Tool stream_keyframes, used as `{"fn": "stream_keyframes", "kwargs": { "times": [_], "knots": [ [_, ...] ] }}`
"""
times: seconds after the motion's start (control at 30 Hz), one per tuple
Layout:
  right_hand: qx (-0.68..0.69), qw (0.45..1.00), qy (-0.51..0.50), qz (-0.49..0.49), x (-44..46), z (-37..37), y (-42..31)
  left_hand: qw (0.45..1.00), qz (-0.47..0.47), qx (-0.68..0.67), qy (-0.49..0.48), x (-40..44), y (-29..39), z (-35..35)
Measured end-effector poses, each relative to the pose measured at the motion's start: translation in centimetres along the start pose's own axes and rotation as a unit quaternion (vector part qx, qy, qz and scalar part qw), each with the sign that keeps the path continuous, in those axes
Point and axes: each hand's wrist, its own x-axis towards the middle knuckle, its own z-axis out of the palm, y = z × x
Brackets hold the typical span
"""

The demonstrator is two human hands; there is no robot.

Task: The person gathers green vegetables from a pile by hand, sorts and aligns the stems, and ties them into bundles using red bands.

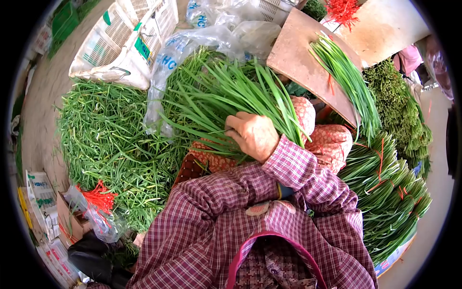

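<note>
A loose bunch of long flat green leaves, looking like garlic chives, fans out across my lap in front of me. My right hand lies over the near part of this bunch with its fingers curled round some of the leaves. My left sleeve reaches in under the right forearm, and the left hand itself is hidden there. Beneath the leaves, patterned red cloth covers my knees.
Loose greens are heaped at left beside a white plastic crate and clear plastic bags. At right, tied chive bundles are stacked near a board holding another bundle. Red ties lie lower left.
</note>
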Motion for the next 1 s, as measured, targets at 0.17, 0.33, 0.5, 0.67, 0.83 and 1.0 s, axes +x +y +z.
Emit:
{"fn": "stream_keyframes", "kwargs": {
  "times": [0.17, 0.33, 0.5, 0.67, 0.83, 1.0],
  "knots": [
    [0.174, 0.984, 0.038, -0.031, 1.2, 0.8, -1.3, 0.999, -0.014, 0.02, 0.037, -0.6, -0.2, -0.2],
    [0.153, 0.976, -0.038, -0.15, 1.6, -0.7, -4.2, 0.994, -0.028, 0.062, 0.088, -1.3, -0.7, -0.9],
    [0.117, 0.98, 0.085, -0.139, 5.1, -5.7, 0.4, 0.985, -0.044, 0.098, 0.135, -1.8, -0.8, -1.4],
    [0.157, 0.978, 0.065, 0.124, 7.8, -8.7, 7.2, 0.979, -0.061, 0.128, 0.148, -1.2, -0.1, -0.5],
    [0.099, 0.98, -0.048, 0.163, 9.9, -8.2, 10.6, 0.99, -0.033, 0.09, 0.104, -1.0, 1.0, 0.0],
    [-0.047, 0.964, -0.133, 0.226, 12.4, -6.1, 11.2, 0.999, 0.031, 0.04, 0.01, -0.6, 0.5, -0.9]
  ]
}}
